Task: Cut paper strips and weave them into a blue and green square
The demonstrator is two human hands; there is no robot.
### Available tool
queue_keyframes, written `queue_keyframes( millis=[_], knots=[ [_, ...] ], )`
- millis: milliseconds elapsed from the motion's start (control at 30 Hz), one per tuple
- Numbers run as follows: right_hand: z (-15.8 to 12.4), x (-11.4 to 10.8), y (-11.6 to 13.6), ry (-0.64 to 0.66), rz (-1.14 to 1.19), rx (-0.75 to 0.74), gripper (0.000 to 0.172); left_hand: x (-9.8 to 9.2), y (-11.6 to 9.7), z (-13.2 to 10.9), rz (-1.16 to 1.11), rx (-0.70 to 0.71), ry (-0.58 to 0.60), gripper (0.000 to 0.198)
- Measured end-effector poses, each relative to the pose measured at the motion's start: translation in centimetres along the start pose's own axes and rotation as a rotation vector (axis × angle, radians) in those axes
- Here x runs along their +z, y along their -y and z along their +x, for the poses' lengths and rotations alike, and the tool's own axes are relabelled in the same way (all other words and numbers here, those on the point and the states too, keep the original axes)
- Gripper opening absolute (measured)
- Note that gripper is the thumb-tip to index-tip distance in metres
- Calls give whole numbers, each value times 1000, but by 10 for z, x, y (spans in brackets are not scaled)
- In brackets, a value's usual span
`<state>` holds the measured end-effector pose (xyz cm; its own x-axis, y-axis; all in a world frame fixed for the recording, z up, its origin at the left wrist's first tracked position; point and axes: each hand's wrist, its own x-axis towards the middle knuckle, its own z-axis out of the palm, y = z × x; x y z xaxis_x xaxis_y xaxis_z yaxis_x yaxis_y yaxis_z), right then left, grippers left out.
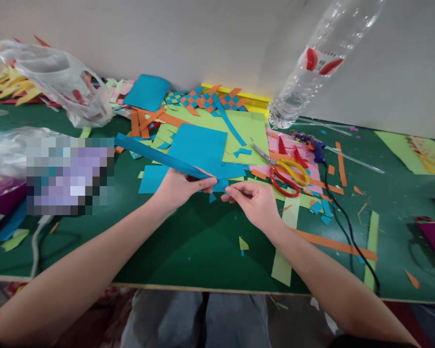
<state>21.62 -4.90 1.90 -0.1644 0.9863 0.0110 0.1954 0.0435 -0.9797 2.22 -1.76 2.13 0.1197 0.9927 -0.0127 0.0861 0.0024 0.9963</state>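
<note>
A folded-looking strip of blue paper [155, 155] slants across the middle of the view. My left hand [179, 187] is closed on it near its right end, the thumb lying on top. At that same end, my right hand [253, 200] has thumb and forefinger pinched at the strip's tip, the other fingers curled. Behind the hands lie a blue paper sheet [199, 145] and a larger light green sheet [252, 128]. To the right of my right hand rest scissors [289, 176] with red and yellow handles, blades pointing back left.
A clear plastic bottle [311, 67] stands against the wall. A glue gun [313, 146] trails a black cord [342, 217] to the front edge. Woven paper pieces [210, 100] lie at the back. On the left are a plastic bag [63, 82] and a pixelated device [70, 176] with a white cable.
</note>
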Motion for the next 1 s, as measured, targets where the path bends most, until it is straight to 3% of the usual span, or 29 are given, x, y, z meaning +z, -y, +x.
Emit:
queue_keyframes(
  millis=[300, 533, 733, 867, 1000],
  knots=[
    [0, -6, 5, -12, -79, -47, 18, -2, 3, 1, -30, 10, 34, 19],
    [4, -11, 6, -36, -31, -12, 17, -18, 0, 14, -117, -33, -174, 23],
    [23, -33, -3, -38, 38, -17, 20, -41, 5, 29, -266, -13, -340, 25],
    [35, -49, -8, -203, 176, 13, 17, -44, 9, 33, -262, 4, -359, 26],
    [40, -51, -10, -351, 363, -11, 25, -37, 8, 28, -95, -25, -247, 26]
  ],
)
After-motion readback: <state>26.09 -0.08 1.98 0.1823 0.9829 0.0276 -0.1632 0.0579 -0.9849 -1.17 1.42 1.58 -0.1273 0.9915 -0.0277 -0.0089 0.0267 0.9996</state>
